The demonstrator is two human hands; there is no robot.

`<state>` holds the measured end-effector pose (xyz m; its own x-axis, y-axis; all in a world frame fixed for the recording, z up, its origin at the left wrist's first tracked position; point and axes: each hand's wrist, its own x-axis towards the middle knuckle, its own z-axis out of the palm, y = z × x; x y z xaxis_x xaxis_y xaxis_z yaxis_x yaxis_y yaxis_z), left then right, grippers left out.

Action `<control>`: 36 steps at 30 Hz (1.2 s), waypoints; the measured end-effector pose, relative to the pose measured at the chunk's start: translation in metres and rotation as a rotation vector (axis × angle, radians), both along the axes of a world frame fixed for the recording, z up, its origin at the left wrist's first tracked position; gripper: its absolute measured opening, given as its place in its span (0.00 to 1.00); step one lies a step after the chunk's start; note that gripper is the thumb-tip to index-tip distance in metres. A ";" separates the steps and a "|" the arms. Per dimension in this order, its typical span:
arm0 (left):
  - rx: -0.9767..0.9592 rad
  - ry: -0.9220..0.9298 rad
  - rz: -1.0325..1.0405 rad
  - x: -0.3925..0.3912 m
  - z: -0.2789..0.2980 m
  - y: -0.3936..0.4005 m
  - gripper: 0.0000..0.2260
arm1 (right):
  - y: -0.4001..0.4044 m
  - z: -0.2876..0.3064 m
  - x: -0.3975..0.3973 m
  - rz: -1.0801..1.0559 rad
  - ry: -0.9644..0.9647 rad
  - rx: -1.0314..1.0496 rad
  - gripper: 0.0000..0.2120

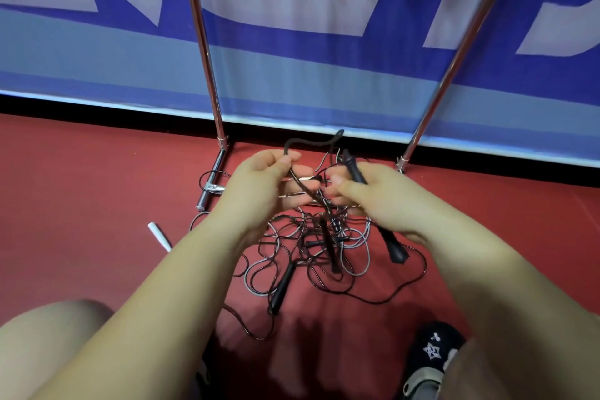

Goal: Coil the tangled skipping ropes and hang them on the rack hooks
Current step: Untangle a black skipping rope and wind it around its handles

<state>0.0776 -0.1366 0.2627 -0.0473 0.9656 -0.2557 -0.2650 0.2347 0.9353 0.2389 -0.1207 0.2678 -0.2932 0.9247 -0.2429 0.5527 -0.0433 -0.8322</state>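
floor (81, 178) – red surface lying under everything, reaching to the wall | banner (292, 42) – blue sheet with big pale letters hanging along the back, its dark bottom edge meeting the floor | shoe (433, 351) – dark, showing a white star pattern, resting on the floor at lower right

Two slanted chrome rack poles (201, 42) rise behind the tangled rope pile (311, 243); three black handles (281, 286) and one white handle (159, 236) show there.
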 end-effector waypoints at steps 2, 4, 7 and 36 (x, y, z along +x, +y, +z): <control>-0.006 -0.085 0.064 0.000 0.002 0.001 0.10 | -0.004 0.002 -0.001 0.164 -0.182 0.061 0.07; -0.011 -0.147 0.113 -0.001 0.004 0.002 0.10 | -0.007 0.003 -0.001 0.216 -0.252 0.101 0.05; -0.007 -0.202 0.133 -0.002 0.004 0.003 0.09 | -0.006 0.002 -0.004 0.178 -0.219 0.195 0.05; -0.006 -0.245 0.149 0.004 0.003 0.004 0.06 | -0.007 -0.009 -0.012 0.066 0.002 0.016 0.08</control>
